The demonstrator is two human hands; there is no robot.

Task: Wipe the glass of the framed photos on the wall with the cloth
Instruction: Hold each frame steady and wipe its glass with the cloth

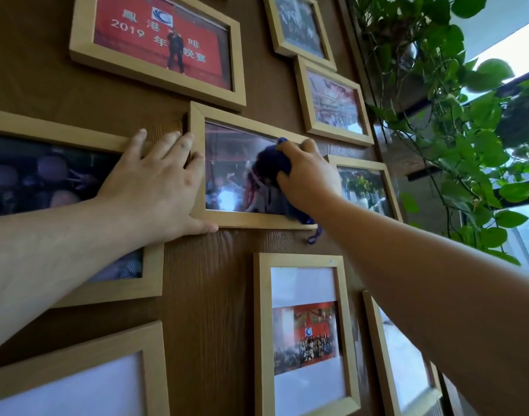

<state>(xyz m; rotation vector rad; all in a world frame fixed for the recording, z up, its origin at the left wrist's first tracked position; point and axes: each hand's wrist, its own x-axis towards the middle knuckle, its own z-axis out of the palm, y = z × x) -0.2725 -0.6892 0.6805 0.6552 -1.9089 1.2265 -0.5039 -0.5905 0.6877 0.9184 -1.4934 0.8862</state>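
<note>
A middle framed photo (227, 217) in light wood hangs on the brown wood wall. My right hand (309, 175) presses a dark blue cloth (272, 166) against the right part of its glass; a cloth loop dangles below the frame. My left hand (155, 187) lies flat with fingers spread on the frame's left edge and the wall, thumb under the frame's lower left corner. Part of the glass is hidden by the cloth and hand.
Several other wooden frames surround it: a red-photo frame (83, 34) above, a dark-photo frame (47, 127) at left, one below (261, 325), and smaller ones (303, 97) at right. Green trailing plants (455, 121) hang at the right by a window.
</note>
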